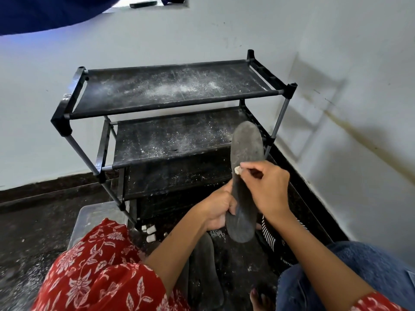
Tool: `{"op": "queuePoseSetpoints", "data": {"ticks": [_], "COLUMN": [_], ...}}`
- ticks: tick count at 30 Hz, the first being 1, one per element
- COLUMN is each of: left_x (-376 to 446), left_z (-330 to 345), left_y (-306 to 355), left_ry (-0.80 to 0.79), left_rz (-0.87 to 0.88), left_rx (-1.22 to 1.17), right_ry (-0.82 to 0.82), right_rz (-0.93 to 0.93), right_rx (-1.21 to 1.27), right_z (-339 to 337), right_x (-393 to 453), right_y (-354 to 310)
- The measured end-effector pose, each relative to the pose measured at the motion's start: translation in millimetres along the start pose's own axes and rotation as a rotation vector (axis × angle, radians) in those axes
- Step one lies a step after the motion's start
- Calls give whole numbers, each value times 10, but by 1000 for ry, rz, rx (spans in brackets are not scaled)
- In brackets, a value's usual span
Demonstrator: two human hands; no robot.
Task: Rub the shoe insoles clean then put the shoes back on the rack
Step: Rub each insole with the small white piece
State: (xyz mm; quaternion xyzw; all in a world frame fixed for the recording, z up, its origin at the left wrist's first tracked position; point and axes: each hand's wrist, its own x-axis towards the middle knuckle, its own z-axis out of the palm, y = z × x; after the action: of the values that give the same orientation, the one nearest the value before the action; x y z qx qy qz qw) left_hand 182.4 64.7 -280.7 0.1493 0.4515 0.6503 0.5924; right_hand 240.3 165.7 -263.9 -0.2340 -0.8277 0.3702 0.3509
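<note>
Black shoe rack [173, 102] against the pale wall, tiers bare of shoes and dusted with white crumbs — probably emptied so the insoles can be worked on first. On the dark floor [33, 232] below, a clear plastic bin [94, 214] at the left, a striped black shoe [272, 239] at the right by the knee, and another dark insole [205, 261] flat between the legs, apparently waiting within reach. Held up in front of the rack's lower shelves, the grey insole [246, 167], upright and tilted toward the eyes, likely for sight and firm backing. Left hand [219, 209] clenched around its lower edge — a steady brace. Right hand [268, 182] pinching a small whitish eraser [238, 171] pressed to the insole's mid-left edge. Insole surface dull, scuffed, mottled with lighter worn patches. Little white eraser pieces [150, 232] on the floor by the rack's foot.
</note>
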Motion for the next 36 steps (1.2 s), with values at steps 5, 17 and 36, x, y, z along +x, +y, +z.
{"op": "queuePoseSetpoints", "data": {"ticks": [5, 17, 36], "left_x": [22, 83, 127], "left_z": [-49, -265, -368], "left_y": [-37, 73, 37], "left_ry": [-38, 243, 372], "left_rz": [96, 122, 119], "left_rx": [-156, -291, -279], "right_ry": [-123, -332, -514], "right_rz": [24, -269, -228], "right_rx": [-8, -43, -83], "right_z": [-8, 140, 147], "right_x": [-24, -186, -117], "right_y": [4, 26, 64]}}
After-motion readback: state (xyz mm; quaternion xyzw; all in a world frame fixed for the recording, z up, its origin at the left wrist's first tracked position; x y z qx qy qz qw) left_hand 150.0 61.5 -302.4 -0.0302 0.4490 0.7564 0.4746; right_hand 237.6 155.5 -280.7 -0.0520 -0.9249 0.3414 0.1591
